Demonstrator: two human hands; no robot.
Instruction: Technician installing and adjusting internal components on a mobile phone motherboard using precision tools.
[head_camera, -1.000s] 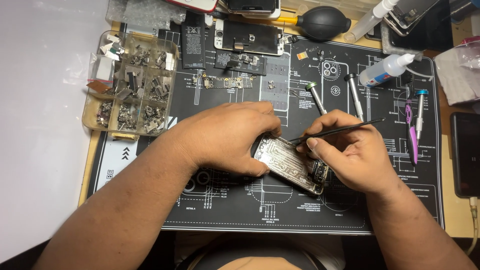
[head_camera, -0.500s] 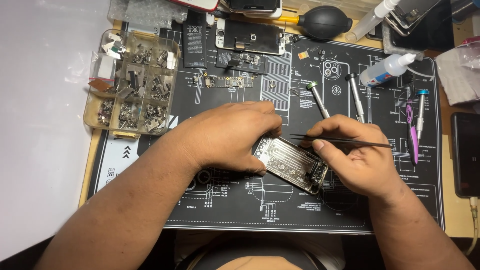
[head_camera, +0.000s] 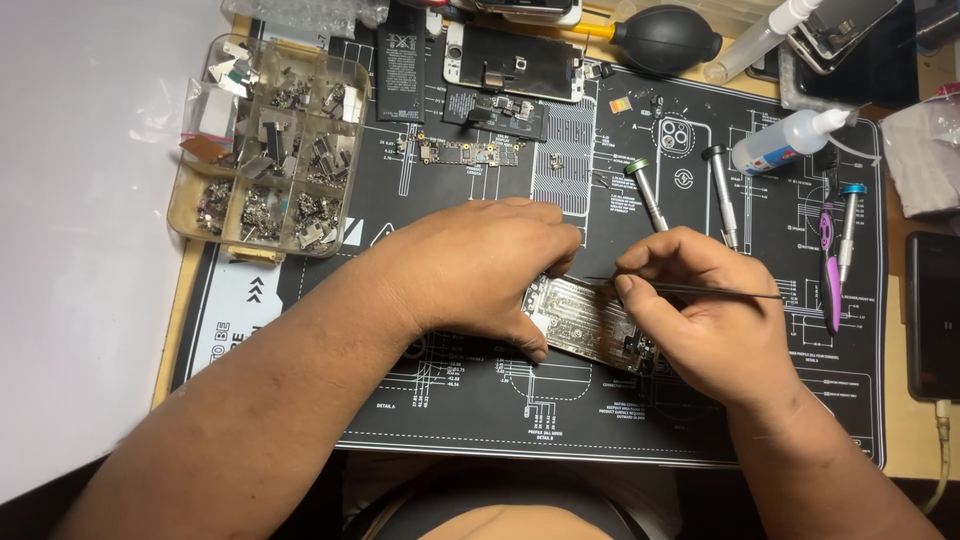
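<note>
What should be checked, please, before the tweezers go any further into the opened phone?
1. Phone body steadied: ok, left hand presses on its left end.
2. Tweezers gripped: ok, right hand pinches them, lying nearly level.
3. Tweezer tip on a part: cannot tell, the tip is hidden between the hands.
4. Phone lies on the black repair mat: ok.
5. Screwdrivers within reach: ok, the green-capped screwdriver and grey-capped screwdriver lie just beyond the hands.
6. Parts box stands at the mat's far left corner: ok, lid off.
</note>
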